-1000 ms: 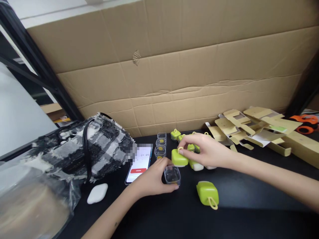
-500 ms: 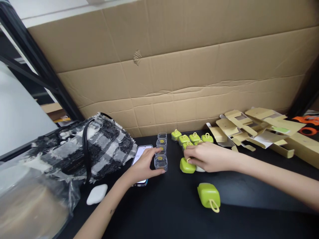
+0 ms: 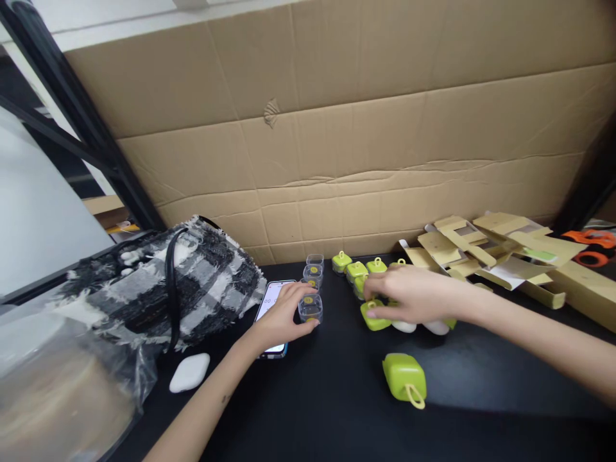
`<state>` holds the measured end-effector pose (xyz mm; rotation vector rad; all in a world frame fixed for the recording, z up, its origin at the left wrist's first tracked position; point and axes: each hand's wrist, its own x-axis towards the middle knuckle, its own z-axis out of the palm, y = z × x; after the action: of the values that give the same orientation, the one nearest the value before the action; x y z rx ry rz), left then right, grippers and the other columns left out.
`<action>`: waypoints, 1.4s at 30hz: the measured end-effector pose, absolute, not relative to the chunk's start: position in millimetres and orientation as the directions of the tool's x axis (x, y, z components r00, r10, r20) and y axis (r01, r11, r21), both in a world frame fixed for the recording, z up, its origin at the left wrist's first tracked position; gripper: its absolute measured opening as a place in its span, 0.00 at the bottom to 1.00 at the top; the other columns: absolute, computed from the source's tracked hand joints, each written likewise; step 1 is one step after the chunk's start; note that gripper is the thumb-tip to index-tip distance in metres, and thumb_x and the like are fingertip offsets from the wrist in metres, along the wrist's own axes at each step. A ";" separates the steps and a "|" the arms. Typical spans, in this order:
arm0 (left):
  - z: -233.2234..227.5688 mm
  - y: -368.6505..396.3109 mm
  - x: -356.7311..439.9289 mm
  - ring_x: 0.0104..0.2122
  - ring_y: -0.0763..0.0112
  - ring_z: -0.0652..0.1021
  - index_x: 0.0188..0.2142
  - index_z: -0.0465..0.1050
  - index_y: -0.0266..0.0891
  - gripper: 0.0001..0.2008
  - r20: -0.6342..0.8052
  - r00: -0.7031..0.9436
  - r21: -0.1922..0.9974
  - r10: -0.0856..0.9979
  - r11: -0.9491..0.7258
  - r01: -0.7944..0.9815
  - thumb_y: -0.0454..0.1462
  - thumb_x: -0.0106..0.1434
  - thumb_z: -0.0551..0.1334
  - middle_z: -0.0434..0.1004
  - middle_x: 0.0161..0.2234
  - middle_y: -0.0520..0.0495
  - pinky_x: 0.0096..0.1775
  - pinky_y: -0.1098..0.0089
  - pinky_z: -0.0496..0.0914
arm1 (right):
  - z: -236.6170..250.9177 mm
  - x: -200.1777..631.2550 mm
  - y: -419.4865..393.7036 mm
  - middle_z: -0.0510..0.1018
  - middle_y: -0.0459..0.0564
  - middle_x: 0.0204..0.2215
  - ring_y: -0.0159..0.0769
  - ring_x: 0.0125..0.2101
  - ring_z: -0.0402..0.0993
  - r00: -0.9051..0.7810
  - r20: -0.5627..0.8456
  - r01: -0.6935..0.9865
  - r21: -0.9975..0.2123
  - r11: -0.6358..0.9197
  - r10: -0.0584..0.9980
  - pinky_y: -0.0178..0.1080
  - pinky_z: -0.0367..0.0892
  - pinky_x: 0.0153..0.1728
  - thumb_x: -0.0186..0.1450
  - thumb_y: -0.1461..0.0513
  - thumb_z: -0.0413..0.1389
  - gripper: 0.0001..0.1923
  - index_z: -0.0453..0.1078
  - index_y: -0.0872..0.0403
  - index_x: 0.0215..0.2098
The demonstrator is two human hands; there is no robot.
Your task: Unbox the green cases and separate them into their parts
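Left hand (image 3: 285, 316) C-shaped, right hand (image 3: 414, 294) palm-down.

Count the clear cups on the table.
4 visible clear cups in a row: the nearest at the left hand, three behind it. The hand partly covers one; others may be hidden.

soft light glares faintly off the tabletop (image 3: 481, 369).

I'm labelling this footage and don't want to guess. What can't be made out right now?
All in the head view:
Green containers: some partly hidden by the right hand.
Phone: screen partly covered by the left hand.
Plastic bag: contents blurred behind the plastic, cut off by the left edge.
Orange object: cut off by the right edge.
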<state>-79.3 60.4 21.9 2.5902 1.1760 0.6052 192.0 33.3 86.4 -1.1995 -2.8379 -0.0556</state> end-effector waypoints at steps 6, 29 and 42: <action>22.6 60.4 -79.6 0.61 0.56 0.59 0.53 0.62 0.45 0.24 0.230 0.616 0.369 0.753 -0.653 0.661 0.34 0.57 0.61 0.62 0.59 0.43 0.59 0.50 0.56 | 98.8 174.6 109.4 0.77 0.54 0.41 0.41 0.41 0.74 -0.519 0.155 0.844 -0.064 0.533 0.840 0.41 0.67 0.41 0.69 0.58 0.48 0.13 0.69 0.55 0.45; 46.5 22.1 -56.2 0.60 0.57 0.58 0.60 0.48 0.47 0.28 0.431 0.514 0.381 0.742 -0.666 0.641 0.41 0.63 0.58 0.56 0.61 0.42 0.59 0.53 0.55 | 97.6 154.0 82.3 0.77 0.51 0.38 0.37 0.37 0.73 -0.610 0.379 0.718 -0.108 0.688 0.696 0.37 0.64 0.36 0.68 0.63 0.49 0.07 0.68 0.55 0.40; 68.9 -2.1 -62.6 0.40 0.61 0.72 0.41 0.63 0.40 0.25 -0.095 0.575 0.600 0.812 -0.414 0.684 0.35 0.45 0.70 0.68 0.40 0.48 0.41 0.63 0.67 | 83.4 155.5 9.1 0.75 0.46 0.29 0.32 0.29 0.70 -0.643 0.415 0.510 -0.396 0.764 0.644 0.33 0.62 0.29 0.66 0.64 0.50 0.05 0.67 0.54 0.32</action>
<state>-62.6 -2.1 68.9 2.2110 1.1887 0.2802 155.5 9.1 83.4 -0.8637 -2.4144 0.3282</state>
